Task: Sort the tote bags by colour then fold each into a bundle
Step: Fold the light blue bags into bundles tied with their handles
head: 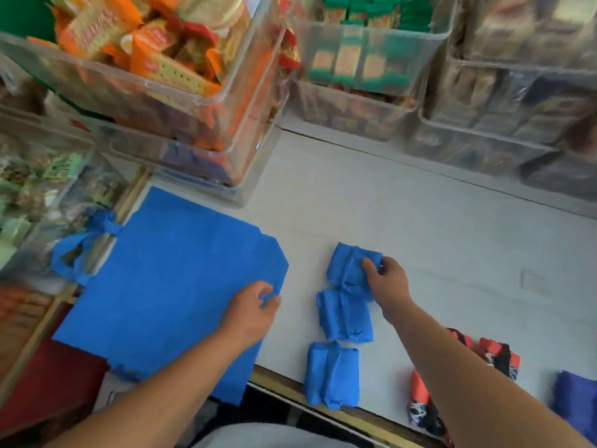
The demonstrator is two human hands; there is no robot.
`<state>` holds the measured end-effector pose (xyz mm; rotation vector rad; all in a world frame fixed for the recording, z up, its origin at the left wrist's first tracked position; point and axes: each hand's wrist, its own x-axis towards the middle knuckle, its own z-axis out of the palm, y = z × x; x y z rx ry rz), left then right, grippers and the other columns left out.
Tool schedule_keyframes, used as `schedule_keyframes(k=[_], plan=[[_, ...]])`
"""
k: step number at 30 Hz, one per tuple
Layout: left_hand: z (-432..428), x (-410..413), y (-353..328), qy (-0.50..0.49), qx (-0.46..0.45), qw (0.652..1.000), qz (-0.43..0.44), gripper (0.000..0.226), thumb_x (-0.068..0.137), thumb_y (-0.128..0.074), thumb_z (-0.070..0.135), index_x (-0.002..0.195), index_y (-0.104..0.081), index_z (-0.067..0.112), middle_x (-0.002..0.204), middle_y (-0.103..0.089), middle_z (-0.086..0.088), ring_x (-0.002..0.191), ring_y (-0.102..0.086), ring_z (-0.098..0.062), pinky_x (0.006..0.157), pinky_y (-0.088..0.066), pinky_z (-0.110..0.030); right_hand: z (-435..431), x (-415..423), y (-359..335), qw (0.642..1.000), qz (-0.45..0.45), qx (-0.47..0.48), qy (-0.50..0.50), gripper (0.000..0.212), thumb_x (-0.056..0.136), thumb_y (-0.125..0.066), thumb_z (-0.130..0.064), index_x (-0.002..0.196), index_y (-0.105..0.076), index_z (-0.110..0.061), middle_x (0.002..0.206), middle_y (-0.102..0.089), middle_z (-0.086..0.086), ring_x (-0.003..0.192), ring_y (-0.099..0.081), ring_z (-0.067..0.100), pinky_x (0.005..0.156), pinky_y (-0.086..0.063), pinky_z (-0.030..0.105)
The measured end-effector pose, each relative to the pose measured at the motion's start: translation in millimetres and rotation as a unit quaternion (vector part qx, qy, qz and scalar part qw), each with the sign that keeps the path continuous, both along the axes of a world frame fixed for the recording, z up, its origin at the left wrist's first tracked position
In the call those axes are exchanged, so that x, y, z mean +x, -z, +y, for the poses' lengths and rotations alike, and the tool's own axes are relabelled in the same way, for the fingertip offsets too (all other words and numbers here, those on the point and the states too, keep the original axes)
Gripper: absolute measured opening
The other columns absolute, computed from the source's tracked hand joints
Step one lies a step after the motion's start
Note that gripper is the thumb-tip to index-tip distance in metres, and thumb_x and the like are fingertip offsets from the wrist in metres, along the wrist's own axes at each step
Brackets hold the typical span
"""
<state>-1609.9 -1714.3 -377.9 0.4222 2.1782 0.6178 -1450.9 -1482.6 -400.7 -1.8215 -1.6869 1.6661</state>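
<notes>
The farthest blue bundle point(349, 268) is held at its 3 o'clock side by the right grip point(389, 286), whose fingers are curled onto it. Three blue bundles are counted in a column on the white bench point(420, 221); the middle bundle point(344, 315) and nearest bundle point(332, 373) lie at 6 o'clock of the held one. One flat blue tote bag point(168, 279) is spread at 9 o'clock, its 3 o'clock edge pinched by the left grip point(252, 310). At least two red-and-black bundles point(499, 355) are seen at 4 o'clock.

Left hand point(248, 313), right hand point(387, 282), forearms point(168, 392) bare; grey garment point(274, 436) at waist.
</notes>
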Motion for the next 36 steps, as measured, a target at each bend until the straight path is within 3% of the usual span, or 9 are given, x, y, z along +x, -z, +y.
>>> schedule_keyframes(k=[4, 7, 9, 12, 15, 18, 24, 29, 36], plan=[[-50.8, -3.6, 2.5, -0.023, -0.027, 0.998, 0.044, 0.037, 0.096, -0.068, 0.041, 0.121, -0.066, 0.014, 0.125, -0.06, 0.0, 0.121, -0.057, -0.019, 0.105, -0.043, -0.031, 7.4, -8.3, 10.8, 0.973, -0.137, 0.155, -0.102, 0.056, 0.099, -0.059, -0.041, 0.148, -0.048, -0.014, 0.136, -0.056, 0.017, 0.122, -0.055, 0.034, 0.102, -0.048, 0.046], [-88.5, 3.2, -4.1, 0.001, -0.074, 0.991, 0.113, 0.069, 0.075, -0.062, 0.074, 0.113, -0.068, 0.016, 0.119, -0.059, 0.0, 0.117, -0.058, -0.025, 0.101, -0.047, -0.037, -20.5, -12.7, 6.5, 0.86, -0.174, 0.332, -0.348, 0.063, 0.101, -0.046, -0.055, 0.154, -0.043, -0.021, 0.16, -0.037, 0.012, 0.148, -0.031, 0.035, 0.12, -0.029, 0.051], [-112.1, 10.1, -4.0, 0.05, -0.128, 0.981, 0.136, 0.095, 0.061, -0.044, 0.088, 0.124, -0.065, 0.021, 0.137, -0.054, -0.003, 0.132, -0.049, -0.025, 0.108, -0.044, -0.039, -42.3, -8.2, 14.5, 0.789, -0.203, 0.349, -0.463, 0.073, 0.097, -0.026, -0.067, 0.156, -0.04, -0.027, 0.166, -0.029, 0.006, 0.155, -0.02, 0.032, 0.124, -0.015, 0.053], [-134.1, 16.1, -0.2, 0.112, -0.167, 0.969, 0.144, 0.1, 0.069, -0.055, 0.086, 0.148, -0.047, 0.025, 0.168, -0.025, -0.003, 0.156, -0.019, -0.021, 0.122, -0.024, -0.036, -59.2, -3.9, 23.2, 0.773, -0.223, 0.386, -0.451, 0.075, 0.096, -0.024, -0.066, 0.151, -0.047, -0.021, 0.166, -0.03, 0.009, 0.155, -0.018, 0.035, 0.122, -0.011, 0.061], [-144.1, 16.8, 3.9, 0.139, -0.166, 0.96, 0.177, 0.097, 0.075, -0.06, 0.083, 0.153, -0.039, 0.03, 0.171, -0.016, 0.002, 0.158, -0.009, -0.018, 0.125, -0.02, -0.037, -77.6, -4.4, 13.5, 0.752, -0.166, 0.46, -0.441, 0.068, 0.097, -0.034, -0.06, 0.145, -0.054, -0.017, 0.163, -0.035, 0.012, 0.153, -0.024, 0.037, 0.121, -0.015, 0.066], [-146.1, 21.4, 4.2, 0.177, -0.183, 0.952, 0.17, 0.108, 0.066, -0.056, 0.091, 0.154, -0.034, 0.032, 0.172, -0.009, -0.003, 0.159, -0.001, -0.023, 0.126, -0.015, -0.044, -103.0, -1.4, 7.9, 0.681, -0.148, 0.496, -0.518, 0.069, 0.097, -0.034, -0.067, 0.149, -0.052, -0.025, 0.165, -0.032, 0.009, 0.153, -0.024, 0.041, 0.12, -0.014, 0.069], [-139.2, 34.8, 12.3, 0.248, -0.202, 0.933, 0.167, 0.079, 0.083, -0.053, 0.081, 0.149, -0.039, 0.04, 0.172, -0.002, -0.011, 0.157, 0.009, -0.035, 0.121, -0.002, -0.068, -116.3, 17.1, 8.9, 0.699, -0.354, 0.371, -0.5, 0.091, 0.085, -0.013, -0.089, 0.161, 0.003, -0.042, 0.169, 0.018, 0.011, 0.153, 0.02, 0.043, 0.121, 0.006, 0.063], [-136.9, 44.9, 15.1, 0.31, -0.192, 0.913, 0.183, 0.058, 0.099, -0.039, 0.066, 0.151, -0.038, 0.041, 0.172, -0.007, -0.011, 0.158, 0.006, -0.034, 0.115, 0.001, -0.076, -116.5, 24.3, 24.4, 0.726, -0.329, 0.38, -0.47, 0.089, 0.088, -0.02, -0.084, 0.163, -0.008, -0.037, 0.171, 0.01, 0.012, 0.154, 0.015, 0.044, 0.121, -0.002, 0.063], [-135.8, 44.5, 6.9, 0.293, -0.137, 0.933, 0.161, 0.033, 0.11, -0.038, 0.04, 0.138, -0.056, 0.037, 0.164, -0.033, 0.016, 0.159, -0.01, -0.02, 0.121, -0.004, -0.069, -108.3, 26.3, 12.7, 0.757, -0.305, 0.341, -0.467, 0.086, 0.089, -0.019, -0.086, 0.159, 0.011, -0.046, 0.168, 0.024, 0.006, 0.152, 0.027, 0.037, 0.121, 0.008, 0.064]])
